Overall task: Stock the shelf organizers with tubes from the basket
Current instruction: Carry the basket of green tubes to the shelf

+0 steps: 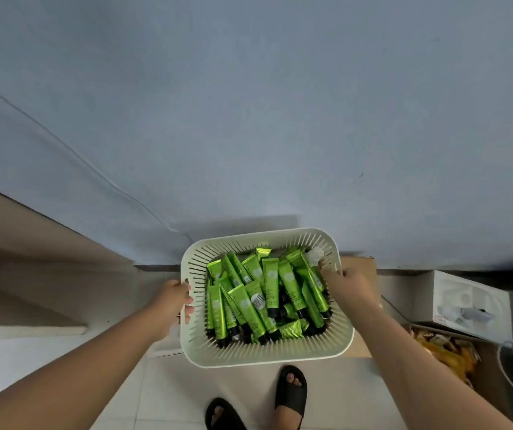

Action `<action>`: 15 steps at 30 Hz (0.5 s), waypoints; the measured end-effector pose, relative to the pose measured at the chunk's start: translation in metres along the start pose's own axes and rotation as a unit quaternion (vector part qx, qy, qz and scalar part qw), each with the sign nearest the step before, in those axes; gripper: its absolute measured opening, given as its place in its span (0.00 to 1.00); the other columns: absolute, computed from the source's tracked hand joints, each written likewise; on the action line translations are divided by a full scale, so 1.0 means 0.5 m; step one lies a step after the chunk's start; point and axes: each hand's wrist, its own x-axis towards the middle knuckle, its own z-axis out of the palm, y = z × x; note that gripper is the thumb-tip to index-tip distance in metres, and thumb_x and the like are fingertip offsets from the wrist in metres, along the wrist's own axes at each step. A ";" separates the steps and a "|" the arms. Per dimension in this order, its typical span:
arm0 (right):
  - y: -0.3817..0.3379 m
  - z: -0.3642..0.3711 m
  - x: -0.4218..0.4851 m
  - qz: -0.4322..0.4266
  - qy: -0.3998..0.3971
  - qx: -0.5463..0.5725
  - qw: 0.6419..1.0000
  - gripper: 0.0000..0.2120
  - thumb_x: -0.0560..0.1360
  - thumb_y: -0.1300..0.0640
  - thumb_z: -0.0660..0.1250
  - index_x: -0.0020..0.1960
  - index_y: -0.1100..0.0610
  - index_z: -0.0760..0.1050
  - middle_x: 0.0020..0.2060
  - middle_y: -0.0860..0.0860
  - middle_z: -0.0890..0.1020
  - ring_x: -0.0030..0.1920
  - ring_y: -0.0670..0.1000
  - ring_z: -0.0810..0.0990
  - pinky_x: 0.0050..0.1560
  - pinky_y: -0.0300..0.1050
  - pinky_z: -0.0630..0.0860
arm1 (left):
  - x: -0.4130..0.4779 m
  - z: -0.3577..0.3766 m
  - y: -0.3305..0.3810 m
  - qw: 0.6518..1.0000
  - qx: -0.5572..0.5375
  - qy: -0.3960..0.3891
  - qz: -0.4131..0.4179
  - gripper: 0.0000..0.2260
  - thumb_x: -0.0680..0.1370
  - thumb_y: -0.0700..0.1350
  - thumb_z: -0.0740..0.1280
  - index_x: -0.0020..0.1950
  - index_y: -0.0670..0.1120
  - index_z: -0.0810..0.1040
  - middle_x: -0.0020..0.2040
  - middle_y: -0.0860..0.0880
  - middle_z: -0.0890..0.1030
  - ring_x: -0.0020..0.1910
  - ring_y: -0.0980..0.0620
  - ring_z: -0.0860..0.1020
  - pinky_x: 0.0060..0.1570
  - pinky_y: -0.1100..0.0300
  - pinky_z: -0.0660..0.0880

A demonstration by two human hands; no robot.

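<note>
A white slotted basket [340, 342] sits low in the head view, resting on a cardboard box [359, 270]. It is heaped with several green tubes [242, 302] with black caps, lying at all angles. My left hand [173, 301] grips the basket's left side, fingers curled through its handle slot. My right hand [349, 285] holds the right rim, fingers curled over the edge near the tubes. No shelf organizers are in view.
A pale blue wall fills the upper half. A wooden surface [31, 243] runs along the left. To the right stand a white moulded tray [469, 302] and a box of yellow packets [447, 352]. My feet in black sandals [290, 395] stand on white tiles below the basket.
</note>
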 end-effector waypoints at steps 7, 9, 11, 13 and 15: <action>-0.195 0.038 -0.206 -0.082 -0.058 -0.023 0.995 0.18 0.74 0.43 0.66 0.43 0.60 0.79 0.36 0.53 0.82 0.36 0.52 0.79 0.38 0.44 0.73 | -0.183 -0.278 -0.017 0.997 -0.063 0.044 0.018 0.09 0.84 0.45 0.62 0.51 0.41 0.76 0.38 0.41 0.77 0.32 0.43 0.77 0.34 0.51 0.78; -0.257 0.062 -0.270 -0.111 -0.083 -0.047 0.989 0.17 0.76 0.45 0.66 0.42 0.60 0.77 0.35 0.53 0.80 0.35 0.51 0.77 0.33 0.42 0.70 | -0.245 -0.358 -0.046 0.994 -0.085 0.067 0.010 0.08 0.83 0.45 0.63 0.53 0.41 0.77 0.40 0.41 0.77 0.34 0.43 0.78 0.36 0.50 0.78; -0.316 0.097 -0.329 -0.132 -0.110 -0.070 0.983 0.19 0.75 0.44 0.66 0.45 0.62 0.77 0.37 0.53 0.81 0.36 0.52 0.79 0.32 0.42 0.69 | -0.312 -0.437 -0.078 0.988 -0.119 0.097 0.003 0.07 0.82 0.43 0.64 0.53 0.40 0.77 0.41 0.40 0.78 0.34 0.43 0.78 0.37 0.50 0.78; -0.375 0.140 -0.387 -0.170 -0.130 -0.095 0.972 0.22 0.74 0.42 0.66 0.46 0.62 0.79 0.38 0.55 0.82 0.38 0.54 0.81 0.33 0.43 0.70 | -0.381 -0.510 -0.113 0.980 -0.152 0.128 -0.001 0.06 0.82 0.42 0.65 0.52 0.40 0.76 0.41 0.39 0.78 0.34 0.42 0.78 0.37 0.50 0.78; -0.430 0.188 -0.449 -0.214 -0.147 -0.127 0.957 0.23 0.74 0.41 0.66 0.45 0.63 0.79 0.37 0.55 0.82 0.38 0.54 0.81 0.33 0.44 0.69 | -0.451 -0.576 -0.156 0.969 -0.188 0.160 -0.001 0.05 0.82 0.42 0.65 0.52 0.39 0.75 0.42 0.38 0.78 0.34 0.42 0.78 0.38 0.50 0.78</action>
